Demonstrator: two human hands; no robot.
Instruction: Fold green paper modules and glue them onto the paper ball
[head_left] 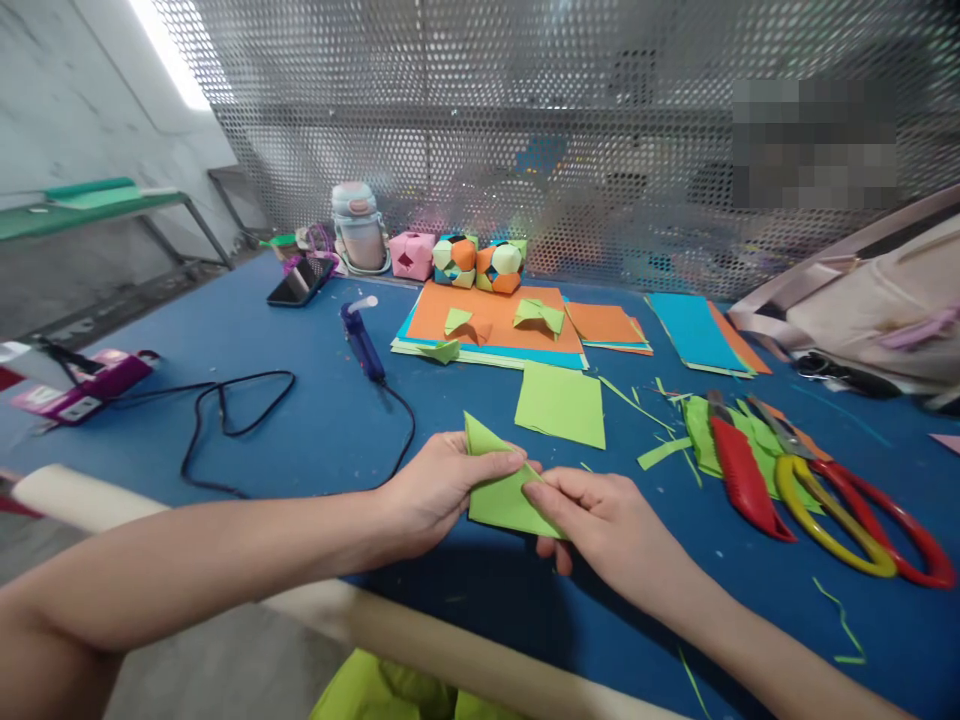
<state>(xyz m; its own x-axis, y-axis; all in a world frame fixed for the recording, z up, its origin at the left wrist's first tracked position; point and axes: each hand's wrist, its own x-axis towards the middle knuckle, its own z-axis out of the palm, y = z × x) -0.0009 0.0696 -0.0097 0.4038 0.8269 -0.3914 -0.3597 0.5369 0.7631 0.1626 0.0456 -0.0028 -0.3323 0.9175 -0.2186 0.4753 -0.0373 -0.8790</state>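
Both hands grip one sheet of light green paper (499, 500), partly folded, above the near edge of the blue table. My left hand (439, 490) pinches it from the left, thumb across the top near a raised corner. On the lower right side, my right hand (589, 515) holds the same paper between thumb and fingers. Just beyond the hands lies a flat green paper square (561, 405). Farther back, small folded green pieces (538, 317) rest on a stack of orange sheets (442, 305).
Scissors (840, 500) and a red-handled cutter (742, 470) lie on green scraps at right. A blue glue gun (362, 340) with a black cord (292, 378) is at left. Folded paper cubes (501, 266), a bottle (358, 228) and a phone (300, 282) stand or lie at the back.
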